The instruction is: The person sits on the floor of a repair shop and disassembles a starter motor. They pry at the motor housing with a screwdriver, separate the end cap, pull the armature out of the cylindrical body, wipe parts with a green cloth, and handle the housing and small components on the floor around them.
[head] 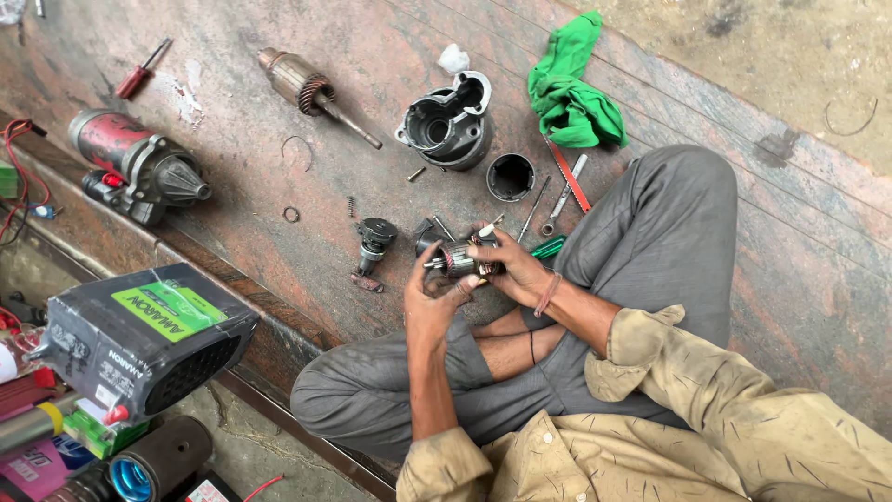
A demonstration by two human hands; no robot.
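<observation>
Tan, grease-marked sleeves (650, 437) fill the near edge of the view, and from them the person's forearms reach out over crossed legs in grey trousers (650, 242). They sit right on the worn red platform (279, 177), so everything stays within arm's reach. Both hands meet over the lap: the left hand (429, 302) is curled under a small brush-holder assembly (462, 257) with copper windings, propping it from below, while the right hand (516, 268) is closed round its far side, fingers pinching it steady.

Just beyond the hands lie a green-handled screwdriver (548, 247), a small pinion gear piece (373, 240) and loose bolts, dropped where they came apart. Further out sit a short black sleeve (510, 177) and a grey cast housing (451, 121), open end up. Toward the platform's far edge lies an armature (311, 88) on its side, with a green rag (571, 88) bunched to the right. A whole starter motor (139, 163) rests at the left edge, a red screwdriver (139, 72) beyond it. Off the platform's left side, lower down, stands a black battery (139, 335).
</observation>
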